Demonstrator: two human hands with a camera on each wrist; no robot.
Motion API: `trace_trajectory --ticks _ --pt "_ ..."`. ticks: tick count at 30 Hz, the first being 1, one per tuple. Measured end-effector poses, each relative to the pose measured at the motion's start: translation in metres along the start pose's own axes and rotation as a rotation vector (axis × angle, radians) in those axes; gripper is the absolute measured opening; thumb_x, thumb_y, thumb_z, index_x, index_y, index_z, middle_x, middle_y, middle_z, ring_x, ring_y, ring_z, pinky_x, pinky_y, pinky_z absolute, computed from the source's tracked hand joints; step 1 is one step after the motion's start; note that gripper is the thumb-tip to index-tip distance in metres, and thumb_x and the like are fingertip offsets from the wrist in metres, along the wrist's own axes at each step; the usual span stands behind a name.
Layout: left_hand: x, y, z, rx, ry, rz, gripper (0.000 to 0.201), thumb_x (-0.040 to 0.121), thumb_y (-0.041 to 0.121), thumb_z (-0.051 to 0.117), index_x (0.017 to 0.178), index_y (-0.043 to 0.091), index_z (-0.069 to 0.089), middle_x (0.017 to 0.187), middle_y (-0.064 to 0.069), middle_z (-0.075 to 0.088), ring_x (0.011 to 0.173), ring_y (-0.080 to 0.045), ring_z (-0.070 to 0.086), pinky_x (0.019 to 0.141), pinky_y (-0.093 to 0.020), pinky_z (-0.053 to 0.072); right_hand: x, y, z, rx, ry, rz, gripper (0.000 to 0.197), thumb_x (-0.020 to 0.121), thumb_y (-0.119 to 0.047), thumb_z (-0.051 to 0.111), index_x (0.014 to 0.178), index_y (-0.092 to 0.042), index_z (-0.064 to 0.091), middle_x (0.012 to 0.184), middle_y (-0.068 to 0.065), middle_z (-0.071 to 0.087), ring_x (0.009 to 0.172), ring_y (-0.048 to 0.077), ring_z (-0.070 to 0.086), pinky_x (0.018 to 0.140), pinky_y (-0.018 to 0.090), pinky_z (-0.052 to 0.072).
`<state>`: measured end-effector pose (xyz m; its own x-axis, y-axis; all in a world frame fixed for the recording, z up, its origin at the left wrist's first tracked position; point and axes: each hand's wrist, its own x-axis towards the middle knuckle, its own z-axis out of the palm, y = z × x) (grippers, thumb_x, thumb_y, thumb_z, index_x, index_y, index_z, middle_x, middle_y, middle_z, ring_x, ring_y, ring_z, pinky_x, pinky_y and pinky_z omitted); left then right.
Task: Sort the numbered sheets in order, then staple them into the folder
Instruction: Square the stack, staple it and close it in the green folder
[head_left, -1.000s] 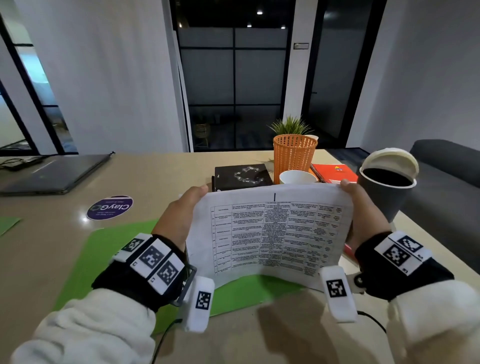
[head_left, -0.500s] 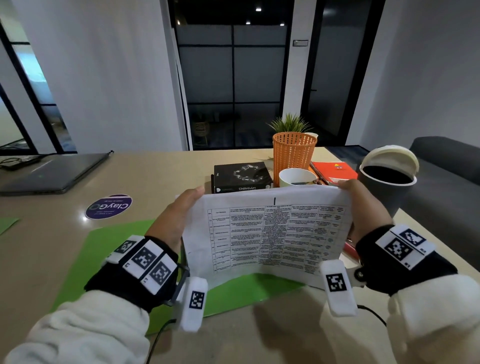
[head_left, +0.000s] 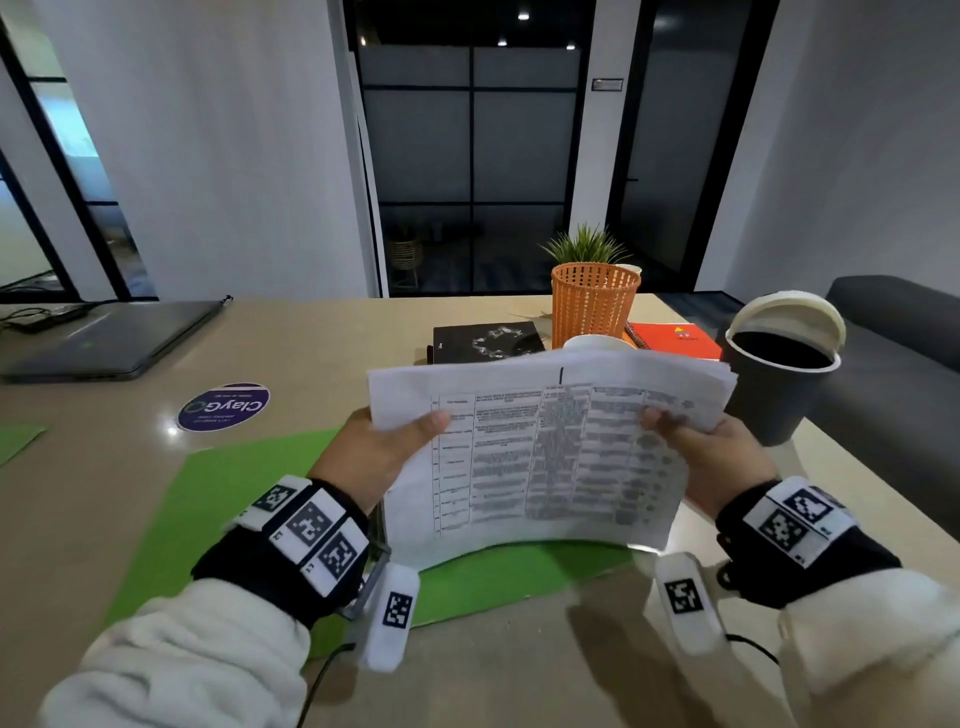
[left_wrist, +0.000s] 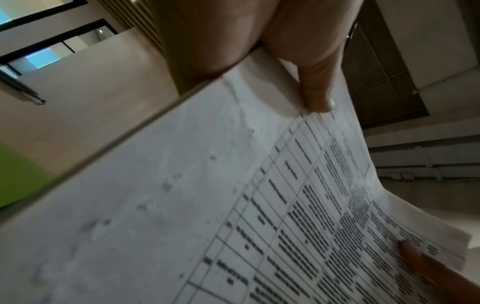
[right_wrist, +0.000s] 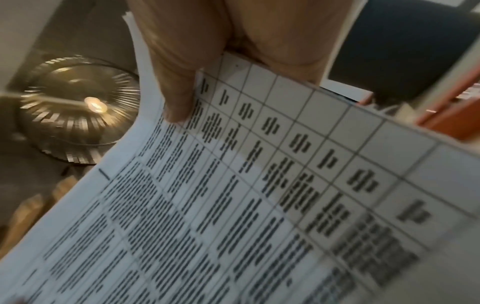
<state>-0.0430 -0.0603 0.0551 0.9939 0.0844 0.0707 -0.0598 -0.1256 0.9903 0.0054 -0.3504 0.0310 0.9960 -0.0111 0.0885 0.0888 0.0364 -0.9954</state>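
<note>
I hold a stack of printed sheets (head_left: 545, 447) with table text in the air above the green folder (head_left: 228, 499), which lies flat on the table. My left hand (head_left: 387, 447) pinches the stack's left edge, thumb on the top page. My right hand (head_left: 704, 449) pinches the right edge, thumb on top. The pages sag in the middle and their far edges fan apart at the right. In the left wrist view the left thumb (left_wrist: 315, 96) presses the sheets (left_wrist: 233, 205). In the right wrist view the right thumb (right_wrist: 176, 98) presses the sheets (right_wrist: 233, 205). No stapler is in view.
Behind the sheets stand an orange mesh basket (head_left: 594, 301), a white cup (head_left: 592, 343), a black box (head_left: 485, 340) and an orange notebook (head_left: 675, 340). A dark bin (head_left: 779, 379) with a white lid stands at the right. A closed laptop (head_left: 109, 338) and a purple round sticker (head_left: 223, 407) lie at the left.
Both hands slid down from the stack's far corners to its side edges, thumbs now on the top page. The stack tilted flatter and its far edges fanned apart.
</note>
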Motion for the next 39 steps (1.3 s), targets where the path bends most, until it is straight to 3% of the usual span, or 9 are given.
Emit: trace_trajectory --ticks 5,9,13,17,23,29,33,36,39 --pt "-0.001 0.028 0.003 -0.063 0.086 0.183 0.020 0.068 0.038 0.074 0.082 0.024 0.073 0.093 0.002 0.074 0.088 -0.016 0.070 0.081 -0.035 0.052 -0.004 -0.041 0.005 0.089 0.047 -0.260 0.013 0.074 -0.026 0.069 0.083 -0.018 0.071 0.081 -0.005 0.075 0.076 0.010 0.072 0.064 0.023 0.058" --pt "0.006 0.013 0.002 0.040 0.032 0.137 0.031 0.063 0.047 0.071 0.086 0.025 0.072 0.090 0.005 0.074 0.083 -0.011 0.070 0.075 -0.031 0.053 0.009 -0.018 -0.007 -0.010 0.019 -0.156 0.026 0.067 -0.028 0.075 0.087 -0.012 0.071 0.078 -0.005 0.075 0.074 0.010 0.072 0.071 0.030 0.059" --pt "0.013 -0.036 -0.001 0.120 -0.070 -0.110 0.075 0.039 0.065 0.082 0.101 0.026 0.069 0.105 0.005 0.071 0.099 -0.018 0.066 0.096 -0.046 0.047 0.012 0.026 -0.018 -0.134 -0.116 0.100 0.072 0.028 -0.052 0.091 0.086 -0.014 0.073 0.090 0.004 0.076 0.092 0.029 0.069 0.089 0.048 0.052" --pt "0.010 -0.058 0.001 0.284 -0.127 -0.114 0.041 0.077 0.039 0.070 0.115 0.027 0.059 0.113 0.012 0.060 0.106 -0.013 0.058 0.098 -0.029 0.039 0.008 0.035 -0.018 -0.119 -0.185 0.178 0.028 0.072 0.000 0.072 0.092 -0.019 0.067 0.092 0.001 0.075 0.095 0.026 0.066 0.090 0.046 0.050" --pt "0.017 -0.059 0.000 0.415 0.003 -0.183 0.055 0.077 0.054 0.062 0.118 0.017 0.061 0.113 0.002 0.064 0.097 -0.018 0.059 0.084 -0.025 0.039 0.012 0.040 -0.012 -0.264 -0.054 0.114 0.010 0.081 -0.016 0.070 0.083 -0.026 0.069 0.095 0.003 0.072 0.096 0.029 0.065 0.095 0.047 0.048" --pt "0.030 -0.029 -0.008 -0.058 0.026 -0.044 0.052 0.070 0.050 0.070 0.104 0.010 0.063 0.104 -0.006 0.071 0.083 -0.017 0.069 0.073 -0.027 0.055 0.021 0.020 -0.005 -0.032 0.071 0.025 0.023 0.075 -0.034 0.074 0.085 -0.015 0.071 0.100 0.013 0.072 0.095 0.032 0.066 0.093 0.047 0.048" --pt "0.033 -0.022 -0.010 -0.517 -0.111 0.002 0.057 0.027 0.050 0.091 0.070 0.019 0.071 0.073 -0.003 0.074 0.063 -0.016 0.070 0.062 -0.029 0.057 0.026 0.010 -0.002 0.232 0.112 0.023 0.025 0.087 -0.016 0.063 0.111 -0.009 0.062 0.115 0.016 0.067 0.104 0.034 0.064 0.086 0.044 0.053" --pt "0.030 -0.016 0.004 -0.541 -0.188 0.042 0.063 0.021 0.053 0.090 0.069 0.019 0.070 0.067 0.001 0.072 0.064 -0.015 0.069 0.063 -0.030 0.057 0.027 0.008 0.005 0.193 0.098 0.006 0.043 0.084 -0.030 0.064 0.120 -0.008 0.056 0.111 0.006 0.067 0.099 0.019 0.065 0.072 0.022 0.054" --pt "0.027 -0.007 0.024 -0.428 -0.134 -0.041 0.067 0.022 0.049 0.092 0.070 0.010 0.066 0.077 -0.007 0.069 0.071 -0.017 0.067 0.061 -0.029 0.056 0.025 0.011 0.017 0.315 -0.003 0.075 0.043 0.072 -0.026 0.071 0.112 -0.013 0.061 0.104 0.005 0.071 0.097 0.019 0.067 0.086 0.035 0.054"
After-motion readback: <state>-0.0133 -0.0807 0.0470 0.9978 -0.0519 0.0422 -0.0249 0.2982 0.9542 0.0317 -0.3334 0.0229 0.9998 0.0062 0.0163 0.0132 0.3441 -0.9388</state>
